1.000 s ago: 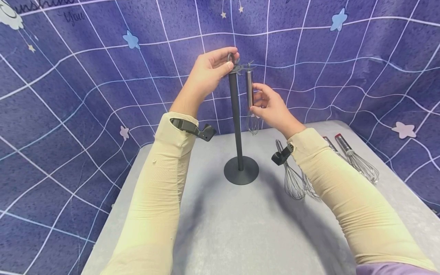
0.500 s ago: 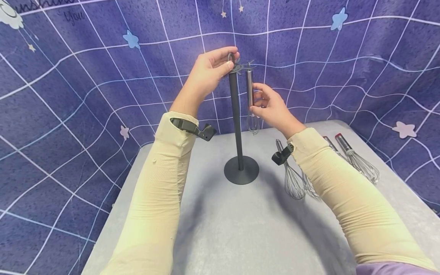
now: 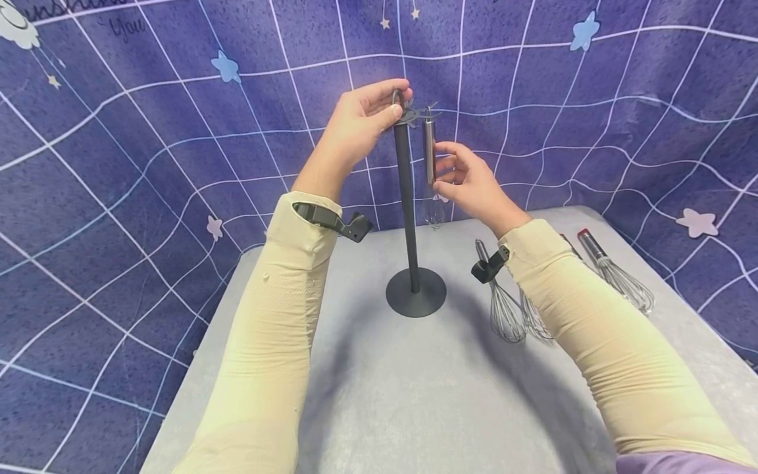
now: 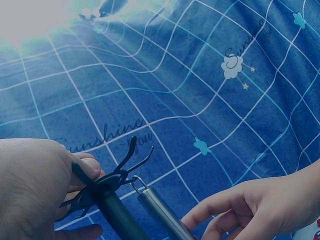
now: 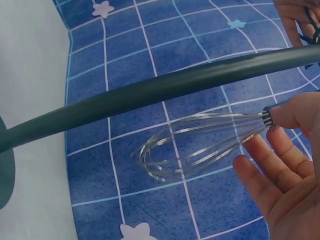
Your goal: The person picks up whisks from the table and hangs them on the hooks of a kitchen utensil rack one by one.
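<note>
My left hand (image 3: 360,124) grips the top of a dark utensil stand (image 3: 405,204), with thumb and fingers about its loop. Hooks (image 4: 134,155) fan out from the stand's top. A small metal whisk (image 3: 429,151) hangs by its handle loop from the hook on the right, wires downward. My right hand (image 3: 470,181) is just right of the whisk handle, fingers loosely bent and fingertips at its edge. In the right wrist view, the thumb overlaps the handle end above the whisk's wires (image 5: 200,160), whose tip looks blurred. Whether the thumb still touches is unclear.
Several larger whisks lie on the grey table (image 3: 367,395) to the right, among them one whisk (image 3: 506,313) near my wrist and a red-ended whisk (image 3: 618,276); my right sleeve partly covers others. A blue patterned cloth (image 3: 509,79) hangs behind the table.
My right hand has shifted slightly right, and its thumb tip has come off the front of the whisk handle. The whisk wires look blurred now. My left hand stays on the stand.
</note>
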### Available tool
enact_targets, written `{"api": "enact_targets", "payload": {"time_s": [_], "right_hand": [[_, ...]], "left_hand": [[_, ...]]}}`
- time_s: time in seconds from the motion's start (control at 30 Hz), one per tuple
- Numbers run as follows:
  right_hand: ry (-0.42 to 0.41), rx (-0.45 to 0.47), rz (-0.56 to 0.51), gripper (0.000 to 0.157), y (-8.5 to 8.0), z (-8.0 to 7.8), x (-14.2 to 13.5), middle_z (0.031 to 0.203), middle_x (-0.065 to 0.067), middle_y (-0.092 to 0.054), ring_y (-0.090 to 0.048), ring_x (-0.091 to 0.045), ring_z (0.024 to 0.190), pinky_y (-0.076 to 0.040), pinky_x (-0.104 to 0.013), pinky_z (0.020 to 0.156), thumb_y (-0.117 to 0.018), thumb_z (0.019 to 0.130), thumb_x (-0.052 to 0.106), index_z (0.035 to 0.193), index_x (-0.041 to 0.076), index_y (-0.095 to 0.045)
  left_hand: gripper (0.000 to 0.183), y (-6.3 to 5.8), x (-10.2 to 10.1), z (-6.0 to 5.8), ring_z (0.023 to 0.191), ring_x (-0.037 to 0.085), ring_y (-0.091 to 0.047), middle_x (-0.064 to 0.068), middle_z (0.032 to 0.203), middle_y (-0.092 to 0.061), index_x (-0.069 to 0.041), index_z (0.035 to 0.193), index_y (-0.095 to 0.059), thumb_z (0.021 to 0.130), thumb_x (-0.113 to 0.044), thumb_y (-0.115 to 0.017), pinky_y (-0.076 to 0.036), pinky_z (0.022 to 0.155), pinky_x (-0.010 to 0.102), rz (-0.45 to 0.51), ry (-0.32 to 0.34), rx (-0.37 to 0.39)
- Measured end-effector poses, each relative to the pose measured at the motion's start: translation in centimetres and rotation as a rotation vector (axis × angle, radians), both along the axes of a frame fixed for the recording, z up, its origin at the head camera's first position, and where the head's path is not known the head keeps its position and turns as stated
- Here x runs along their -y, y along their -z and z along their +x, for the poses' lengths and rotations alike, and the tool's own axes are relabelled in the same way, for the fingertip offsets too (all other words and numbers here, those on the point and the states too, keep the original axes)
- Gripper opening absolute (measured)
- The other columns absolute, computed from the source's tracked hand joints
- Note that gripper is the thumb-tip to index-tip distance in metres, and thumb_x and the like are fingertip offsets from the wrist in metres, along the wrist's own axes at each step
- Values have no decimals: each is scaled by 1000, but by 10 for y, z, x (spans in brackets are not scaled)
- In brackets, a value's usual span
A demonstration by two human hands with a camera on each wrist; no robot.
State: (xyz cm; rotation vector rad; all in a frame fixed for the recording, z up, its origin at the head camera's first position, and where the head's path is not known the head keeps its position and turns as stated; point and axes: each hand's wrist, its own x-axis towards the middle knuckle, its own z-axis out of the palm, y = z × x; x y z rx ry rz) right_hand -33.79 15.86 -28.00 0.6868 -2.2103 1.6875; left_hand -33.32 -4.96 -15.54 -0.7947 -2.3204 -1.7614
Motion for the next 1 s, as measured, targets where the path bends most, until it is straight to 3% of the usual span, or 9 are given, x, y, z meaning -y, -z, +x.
{"api": "enact_targets", "payload": {"time_s": [0.5, 1.0], "right_hand": [[54, 7, 2, 63, 7, -5, -14, 117, -26, -63, -67, -22, 98, -53, -26, 85, -66, 89, -10, 146, 10, -48], [134, 45, 16, 61, 25, -12, -38, 109, -10, -65, -66, -19, 96, -51, -22, 74, -66, 90, -4, 146, 11, -48]], "left_hand": [[40, -1, 0, 0, 128, 9, -58, 4, 137, -65, -6, 140, -60, 100, -2, -59, -46, 101, 17, 0, -7, 7], [40, 0, 0, -1, 128, 10, -58, 5, 137, -64, -5, 140, -60, 100, -1, -60, -45, 102, 17, -5, -11, -6]]}}
